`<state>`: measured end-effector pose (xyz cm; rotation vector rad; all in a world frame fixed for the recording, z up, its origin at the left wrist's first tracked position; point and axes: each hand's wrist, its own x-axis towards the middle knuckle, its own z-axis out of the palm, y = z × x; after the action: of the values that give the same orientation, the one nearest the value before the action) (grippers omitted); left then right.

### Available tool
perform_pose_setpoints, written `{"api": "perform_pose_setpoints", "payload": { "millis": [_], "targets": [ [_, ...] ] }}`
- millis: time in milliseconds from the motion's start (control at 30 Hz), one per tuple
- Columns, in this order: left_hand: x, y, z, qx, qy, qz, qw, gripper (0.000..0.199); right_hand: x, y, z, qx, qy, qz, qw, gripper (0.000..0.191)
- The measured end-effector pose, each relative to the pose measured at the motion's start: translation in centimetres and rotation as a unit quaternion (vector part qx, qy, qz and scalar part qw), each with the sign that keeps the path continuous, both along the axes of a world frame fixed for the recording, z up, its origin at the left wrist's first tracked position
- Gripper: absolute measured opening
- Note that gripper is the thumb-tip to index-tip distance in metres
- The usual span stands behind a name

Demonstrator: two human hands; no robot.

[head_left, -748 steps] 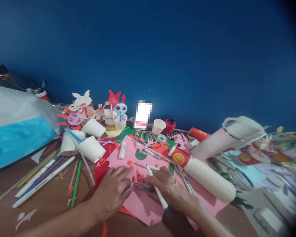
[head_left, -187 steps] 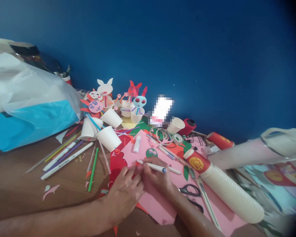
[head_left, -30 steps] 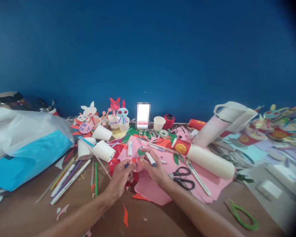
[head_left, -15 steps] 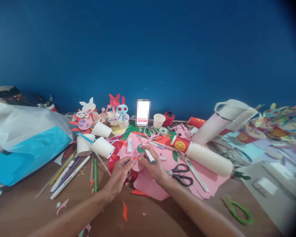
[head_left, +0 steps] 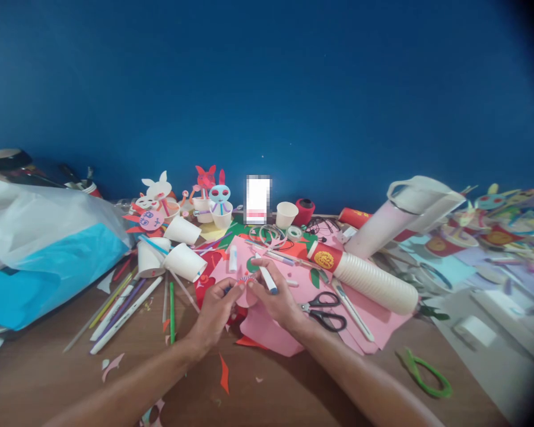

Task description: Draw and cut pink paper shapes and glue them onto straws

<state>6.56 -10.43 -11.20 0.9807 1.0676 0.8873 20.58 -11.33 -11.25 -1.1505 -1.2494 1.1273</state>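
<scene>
A small round pink paper cutout point(head_left: 248, 298) with dark stripes and orange-red marks along its upper edge is held up in front of me. My left hand point(head_left: 217, 303) is closed, pinching its left side between thumb and fingers. On the other side, my right hand point(head_left: 273, 301) grips the cutout with the thumb. A white marker with a blue end point(head_left: 267, 279) also rests between that hand's fingers. Beneath both hands lie pink paper sheets point(head_left: 271, 335). Black-handled scissors point(head_left: 324, 311) lie just right of my right wrist, and a glue stick point(head_left: 233, 259) is beyond the hands.
White paper cups point(head_left: 184, 263) and several markers point(head_left: 127, 317) are at left, beside a plastic bag point(head_left: 48, 237). A long cup stack point(head_left: 378, 281), a cutter knife point(head_left: 353, 311) and a leaning pitcher point(head_left: 389, 219) lie right. Paper animal figures point(head_left: 220, 194) stand at the back.
The whole view has shifted slightly. Both hands keep hold of the pink cutout with nearly the same grip, and the marker stays in the right hand.
</scene>
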Motion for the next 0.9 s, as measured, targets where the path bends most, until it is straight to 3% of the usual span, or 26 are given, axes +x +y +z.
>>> {"api": "perform_pose_setpoints", "payload": {
  "millis": [233, 567, 900],
  "targets": [
    [0.20, -0.17, 0.37, 0.001, 0.003, 0.012, 1.000, 0.028, -0.01, -0.14, 0.36, -0.003, -0.005, 0.000, 1.000, 0.032],
    [0.01, 0.48, -0.34, -0.011, -0.026, 0.022, 0.999, 0.029, 0.13, 0.06, 0.48, -0.044, 0.036, -0.009, 0.998, 0.026],
    [-0.14, 0.41, -0.38, -0.057, -0.101, 0.040, 0.992, 0.027, 0.25, 0.19, 0.11, -0.051, 0.045, -0.026, 0.997, 0.028]
  ]
}}
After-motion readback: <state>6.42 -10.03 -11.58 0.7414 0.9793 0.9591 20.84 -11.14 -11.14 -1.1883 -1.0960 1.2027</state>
